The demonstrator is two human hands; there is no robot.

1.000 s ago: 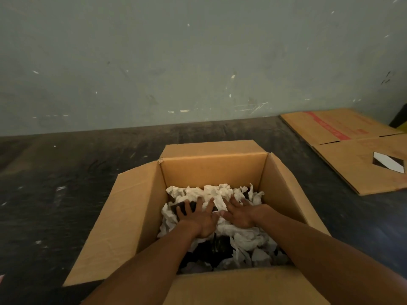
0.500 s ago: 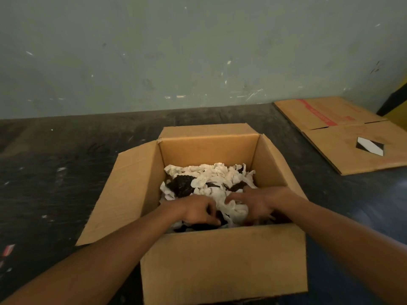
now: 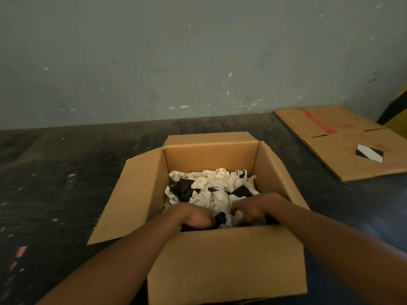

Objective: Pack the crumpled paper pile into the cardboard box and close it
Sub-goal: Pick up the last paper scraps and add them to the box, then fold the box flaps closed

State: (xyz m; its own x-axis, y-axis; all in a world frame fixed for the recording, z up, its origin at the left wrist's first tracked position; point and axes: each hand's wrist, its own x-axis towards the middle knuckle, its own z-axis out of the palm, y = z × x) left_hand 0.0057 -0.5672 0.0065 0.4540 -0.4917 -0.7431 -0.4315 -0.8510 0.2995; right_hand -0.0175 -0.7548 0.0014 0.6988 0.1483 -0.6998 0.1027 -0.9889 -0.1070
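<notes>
Crumpled paper pile: white and black crumpled paper (image 3: 211,190) is seen inside the open cardboard box, filling its lower part; a barcode strip is visible on one white piece near the middle.
Cardboard box: the box (image 3: 226,265) is set upright on the dark floor, with all four top flaps open; the left flap is spread outward, the far flap is tipped back, and the near flap is raised toward the camera, so the nearest part of the paper is hidden.
Left hand: the left hand (image 3: 193,217) is lowered into the box at the near edge, with fingers curled down into the paper; dark and white pieces are gripped under the knuckles.
Right hand: the right hand (image 3: 253,211) is placed just beside the left, also inside the box, with fingers bent into white paper and clutching it; the fingertips are partly hidden by the near flap.
Floor: a dark, scuffed floor (image 3: 66,183) is seen around the box, dotted with small scraps.
Flattened cardboard: a flattened carton (image 3: 343,146) with red print and a black-and-white diamond label is laid well apart, at the right by the wall.
Wall: a pale green, marked wall (image 3: 176,58) is seen behind.
</notes>
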